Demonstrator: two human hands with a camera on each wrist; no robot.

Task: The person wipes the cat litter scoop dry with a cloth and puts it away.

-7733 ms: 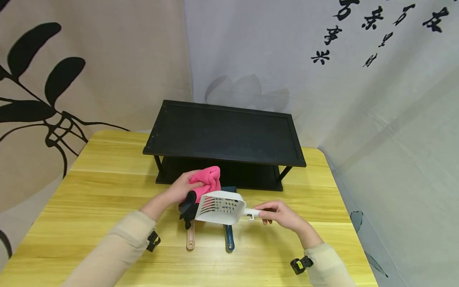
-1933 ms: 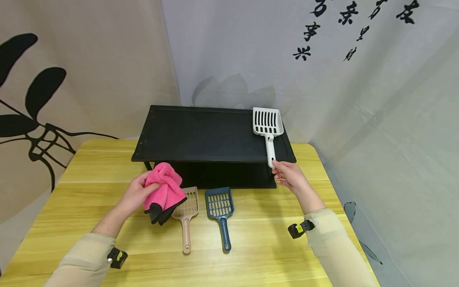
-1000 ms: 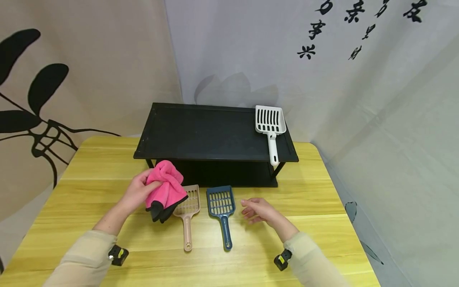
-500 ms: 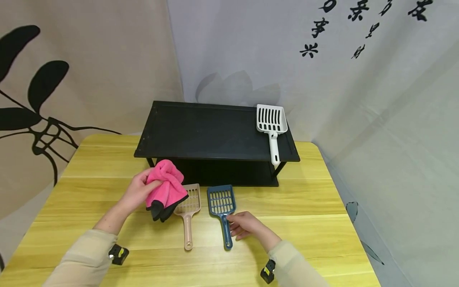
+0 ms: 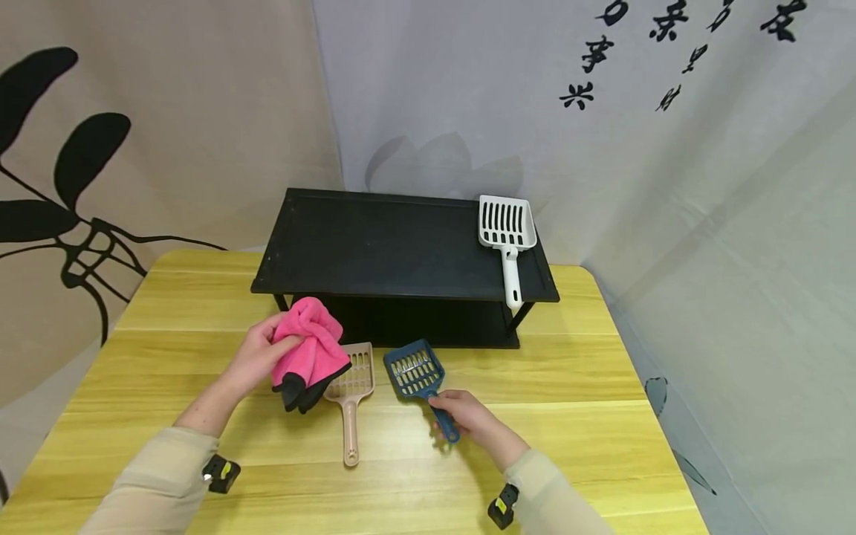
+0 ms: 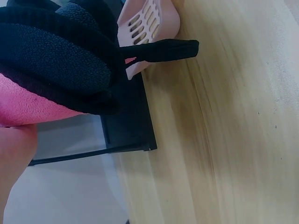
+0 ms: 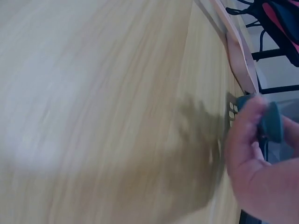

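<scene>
My left hand (image 5: 262,349) grips a bunched pink cloth (image 5: 309,338) with dark edging, held over the table's left side. In the left wrist view the cloth's dark side (image 6: 56,56) fills the upper left corner. My right hand (image 5: 466,416) pinches the handle of a blue slotted litter scoop (image 5: 414,369), tilted and with its handle off the table. A beige-pink litter scoop (image 5: 350,416) lies on the table, its head partly hidden behind the cloth. On the black rack's top right lies a white litter scoop (image 5: 508,230), handle toward me and jutting over the front edge.
A black two-tier rack (image 5: 388,245) stands at the back of the wooden table (image 5: 267,475); its lower shelf sits in shadow. Behind it hangs a pale cloth backdrop (image 5: 428,89) with printed leaves and characters.
My right hand let go of the white scoop on the rack, came down to the blue scoop, and has now lifted and turned it by the handle. The left hand keeps the cloth.
</scene>
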